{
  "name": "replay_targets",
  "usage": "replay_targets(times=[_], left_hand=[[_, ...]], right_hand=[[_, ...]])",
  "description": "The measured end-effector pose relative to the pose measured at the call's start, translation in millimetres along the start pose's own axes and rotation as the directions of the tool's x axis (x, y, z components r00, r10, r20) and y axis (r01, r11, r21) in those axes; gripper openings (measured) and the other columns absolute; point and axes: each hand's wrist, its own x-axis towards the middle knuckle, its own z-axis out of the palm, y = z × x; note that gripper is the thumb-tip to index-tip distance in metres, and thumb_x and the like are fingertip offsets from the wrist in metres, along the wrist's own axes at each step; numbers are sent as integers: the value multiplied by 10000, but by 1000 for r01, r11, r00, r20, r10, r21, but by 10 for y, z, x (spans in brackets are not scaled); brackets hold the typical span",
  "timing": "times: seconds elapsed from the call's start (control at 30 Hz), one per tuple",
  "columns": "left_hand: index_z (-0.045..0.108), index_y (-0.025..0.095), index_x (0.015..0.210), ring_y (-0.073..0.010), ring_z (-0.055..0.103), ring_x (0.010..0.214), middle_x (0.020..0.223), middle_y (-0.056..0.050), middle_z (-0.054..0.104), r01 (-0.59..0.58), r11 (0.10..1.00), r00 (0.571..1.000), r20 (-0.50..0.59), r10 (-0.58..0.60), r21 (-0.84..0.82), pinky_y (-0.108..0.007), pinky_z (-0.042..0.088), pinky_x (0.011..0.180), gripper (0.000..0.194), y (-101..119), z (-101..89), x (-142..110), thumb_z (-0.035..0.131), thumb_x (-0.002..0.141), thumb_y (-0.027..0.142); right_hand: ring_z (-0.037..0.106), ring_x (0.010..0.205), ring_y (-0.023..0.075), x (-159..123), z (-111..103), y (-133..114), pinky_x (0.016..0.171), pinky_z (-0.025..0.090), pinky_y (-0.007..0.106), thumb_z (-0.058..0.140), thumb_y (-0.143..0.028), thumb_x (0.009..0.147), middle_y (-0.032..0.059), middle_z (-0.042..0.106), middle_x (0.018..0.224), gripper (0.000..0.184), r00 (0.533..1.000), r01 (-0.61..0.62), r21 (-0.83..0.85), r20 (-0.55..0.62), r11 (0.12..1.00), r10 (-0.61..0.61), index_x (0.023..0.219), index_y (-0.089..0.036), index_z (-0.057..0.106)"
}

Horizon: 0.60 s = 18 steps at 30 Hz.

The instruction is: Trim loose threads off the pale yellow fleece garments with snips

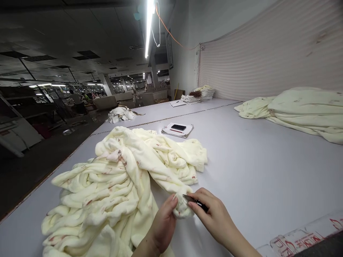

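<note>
A pale yellow fleece garment (166,175) with small reddish marks lies bunched on the table, one sleeve stretched toward me. My left hand (164,223) grips the end of that sleeve, thumb on top. In my right hand (211,208) is a pair of small black thread snips (197,201), its tip pointing left at the sleeve end. Fine white threads show around the cuff near the blades. Whether the blades are parted I cannot make out. More of the same fleece (93,200) lies in folds to the left.
Beyond the garment, a phone (178,127) and a red pen rest on papers (166,129). Another fleece pile (308,110) lies at the right. White scraps (120,114) and stacked pieces (205,92) sit farther back. The table's left edge borders a dark workshop floor.
</note>
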Motion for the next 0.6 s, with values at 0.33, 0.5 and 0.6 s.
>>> replay_targets(times=[0.33,0.5,0.6], left_hand=[[680,155,1002,-160,510,763,761,-18,614,59,932,998,0,-63,358,-272,383,783,287,52,-11,-38,568,840,363],[669,154,958,-142,476,729,730,4,573,106,858,994,-36,-102,502,-245,366,705,293,121,-51,-75,595,805,393],[641,171,943,-189,520,820,835,-30,607,86,756,996,-53,-68,649,-299,394,766,261,150,-32,-94,571,809,384]], right_hand=[[485,683,150,99,88,54,617,406,253,615,-421,794,-14,535,730,256,993,-94,282,-44,955,111,944,-214,615],[249,446,71,93,-52,125,458,242,223,547,-491,838,-82,349,519,325,967,-177,648,-26,741,253,711,-195,507],[179,404,55,-12,-263,274,438,205,227,512,-507,857,-90,357,495,329,947,-227,707,-1,670,321,767,-192,526]])
